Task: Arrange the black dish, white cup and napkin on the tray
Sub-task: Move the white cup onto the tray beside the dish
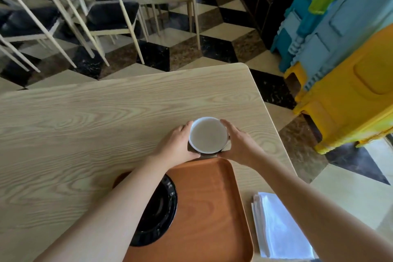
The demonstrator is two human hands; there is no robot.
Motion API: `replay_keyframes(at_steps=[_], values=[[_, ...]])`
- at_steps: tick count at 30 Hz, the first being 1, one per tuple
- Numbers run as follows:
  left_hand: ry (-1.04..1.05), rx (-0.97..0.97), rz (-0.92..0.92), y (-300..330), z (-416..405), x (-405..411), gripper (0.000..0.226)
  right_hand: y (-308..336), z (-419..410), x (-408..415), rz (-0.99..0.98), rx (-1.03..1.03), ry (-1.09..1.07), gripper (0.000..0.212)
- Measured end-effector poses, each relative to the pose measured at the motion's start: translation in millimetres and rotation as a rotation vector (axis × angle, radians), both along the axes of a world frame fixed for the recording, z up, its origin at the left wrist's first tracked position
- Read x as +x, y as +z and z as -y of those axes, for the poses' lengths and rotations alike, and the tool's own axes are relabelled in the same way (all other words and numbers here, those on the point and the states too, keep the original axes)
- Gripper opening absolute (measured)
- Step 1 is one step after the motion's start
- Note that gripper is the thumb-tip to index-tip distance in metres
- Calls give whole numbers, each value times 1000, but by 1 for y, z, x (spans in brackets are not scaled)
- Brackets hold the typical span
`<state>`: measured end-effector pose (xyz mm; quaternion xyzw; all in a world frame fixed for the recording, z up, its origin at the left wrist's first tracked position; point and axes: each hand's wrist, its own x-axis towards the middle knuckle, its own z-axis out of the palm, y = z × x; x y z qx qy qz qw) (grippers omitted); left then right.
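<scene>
So the round black dish with the raised rim [158,217] is already sitting on the orange-brown wooden tray with rounded corners [208,208], partly hidden under the left forearm, so that bit looks done. Both hands are cupped around the round white cup [208,135], left hand [177,144] and right hand [240,144] pressing its sides, and it sits just past the tray's far edge, so I'd say it's not placed yet. The stack of white folded napkins [280,227] lies untouched on the pale wood-grain table [85,123], near-right of the grip.
</scene>
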<state>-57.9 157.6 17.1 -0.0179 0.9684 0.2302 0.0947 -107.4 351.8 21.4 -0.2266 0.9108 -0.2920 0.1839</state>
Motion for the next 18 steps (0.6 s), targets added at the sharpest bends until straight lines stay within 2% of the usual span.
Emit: replay_keyframes(at_steps=[5,10,18], values=[[48,194,8,9,0,6,89,3,-1,0,105,-104,-33,92],[90,342,-25,31,7,27,84,21,-16,8,246,-298,-22,93],[150,410,4,34,4,79,78,27,-32,48,402,-366,12,91]])
